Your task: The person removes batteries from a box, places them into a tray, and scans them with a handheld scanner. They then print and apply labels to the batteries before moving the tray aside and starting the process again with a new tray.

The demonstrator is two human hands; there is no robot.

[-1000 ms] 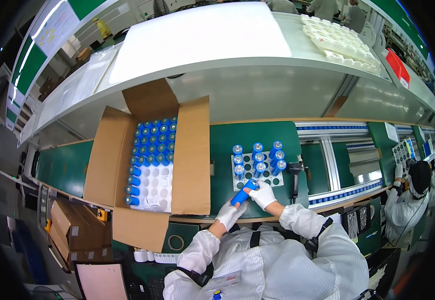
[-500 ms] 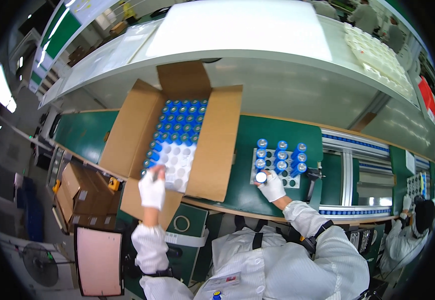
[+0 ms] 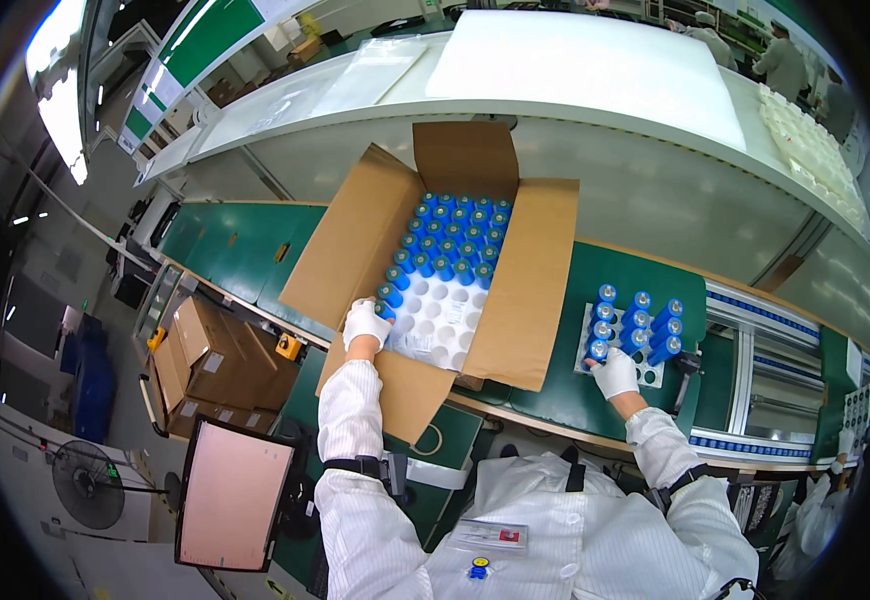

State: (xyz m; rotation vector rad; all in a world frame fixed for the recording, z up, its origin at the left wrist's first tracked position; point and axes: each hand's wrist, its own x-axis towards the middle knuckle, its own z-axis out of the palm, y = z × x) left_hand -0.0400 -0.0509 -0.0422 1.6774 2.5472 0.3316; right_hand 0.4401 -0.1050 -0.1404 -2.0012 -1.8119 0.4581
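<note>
An open cardboard box (image 3: 545, 290) holds several upright blue cylindrical battery cells (image 3: 445, 235) in a white tray with round holes (image 3: 435, 318). At the box's near left corner, my left hand (image 3: 363, 326), in a white glove, has its fingers closed around a blue battery cell (image 3: 384, 309). On the green bench to the right stands a pale perforated holder (image 3: 649, 374) with rows of blue cells (image 3: 638, 318). My right hand (image 3: 616, 375), also gloved, grips the nearest cell of the left row (image 3: 597, 351) between thumb and fingers.
A white shelf (image 3: 355, 120) runs behind the bench. Right of the holder are a black clamp-like fixture (image 3: 688, 368) and metal rails (image 3: 745, 370) with blue cells lined along them. Brown cartons (image 3: 220, 355), a pinkish panel (image 3: 235, 495) and a fan (image 3: 88, 483) stand at the left.
The whole view has shifted, moving the scene rightward. My left hand has come to a cell at the box's near left corner. My right hand stays at the holder's near left cell.
</note>
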